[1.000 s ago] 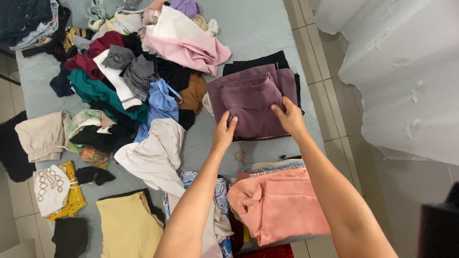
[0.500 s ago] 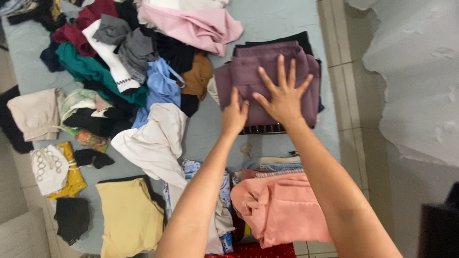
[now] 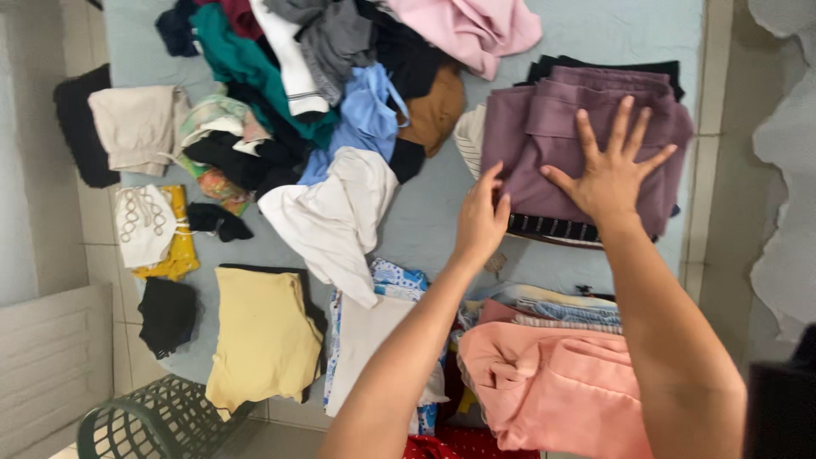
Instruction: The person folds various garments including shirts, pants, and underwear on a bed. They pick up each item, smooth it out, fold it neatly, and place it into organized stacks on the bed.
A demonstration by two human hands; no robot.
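Grey-blue sheet (image 3: 425, 229): covers the floor and bears all the clothing. Loose heap (image 3: 340, 76): upper centre. Folded mauve garment (image 3: 544, 136): upper right of the sheet, top of a small stack. Probably light, soft and limp; grip at the folded edges. Right hand (image 3: 614, 170): flat on it, fingers spread wide. Left hand (image 3: 480, 223): fingers together, touching its left edge, holding nothing

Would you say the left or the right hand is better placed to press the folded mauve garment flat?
Probably the right hand: it lies spread flat on the mauve garment. The left hand only touches its near-left edge, fingers together.
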